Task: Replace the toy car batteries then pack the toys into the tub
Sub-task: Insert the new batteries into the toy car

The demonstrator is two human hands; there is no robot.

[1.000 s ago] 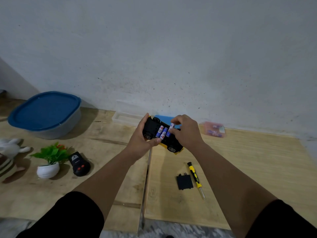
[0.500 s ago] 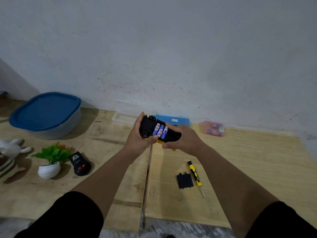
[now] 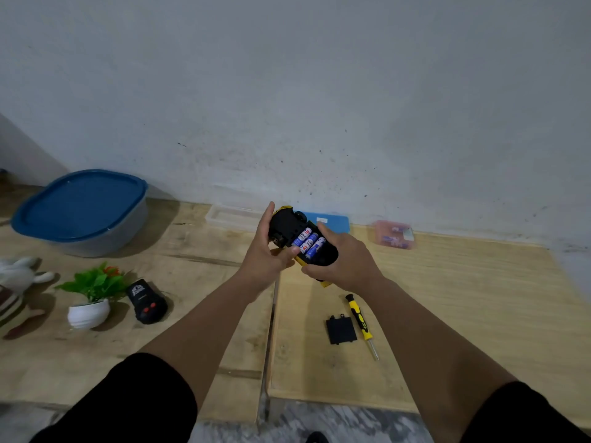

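I hold a yellow toy car (image 3: 286, 227) upside down, its black underside facing me. Three blue-and-white batteries (image 3: 309, 242) lie in its open compartment. My left hand (image 3: 265, 251) grips the car's left end, its thumb touching the nearest battery end. My right hand (image 3: 343, 260) cups the right end from below. The black battery cover (image 3: 341, 329) and a yellow-and-black screwdriver (image 3: 360, 322) lie on the wooden board below my right hand. The tub (image 3: 81, 212), closed with a blue lid, stands at the far left.
A black remote control (image 3: 146, 302), a small potted plant (image 3: 90, 298) and a plush toy (image 3: 16, 282) sit at the left. By the wall are a clear tray (image 3: 233, 215), a blue box (image 3: 329, 221) and a pink battery packet (image 3: 395, 235).
The car has turned and tipped so its underside faces me more squarely. My right hand slid from on top of the batteries to under the car's right end.
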